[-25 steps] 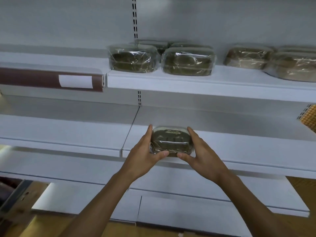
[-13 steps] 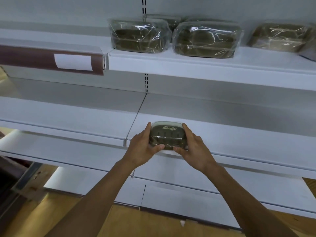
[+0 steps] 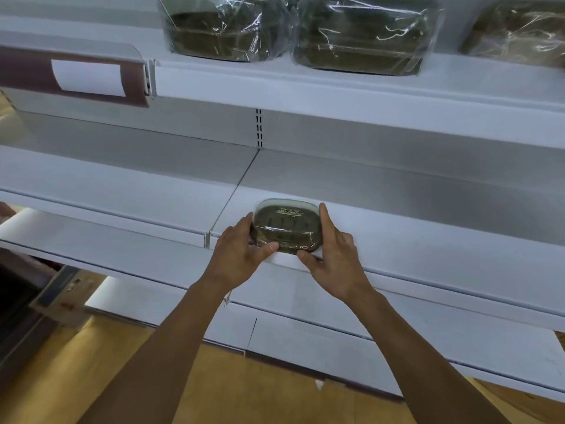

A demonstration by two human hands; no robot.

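Note:
A small olive-green dish wrapped in clear plastic (image 3: 286,226) rests at the front edge of the middle white shelf (image 3: 428,234), just right of the seam between two shelf boards. My left hand (image 3: 238,255) grips its left side, thumb against the front. My right hand (image 3: 331,258) grips its right side, index finger stretched along the edge and thumb under the front rim.
On the upper shelf (image 3: 336,93) stand larger plastic-wrapped olive dishes (image 3: 220,29) (image 3: 363,35) and a tan one (image 3: 516,29) at the right. A brown price rail with a white label (image 3: 88,76) runs at the left. Lower white shelves and a wooden floor (image 3: 91,362) lie below.
The view has closed in on the shelving and dropped. Both hands have carried the wrapped dish forward onto the front of the middle shelf, still holding its two sides.

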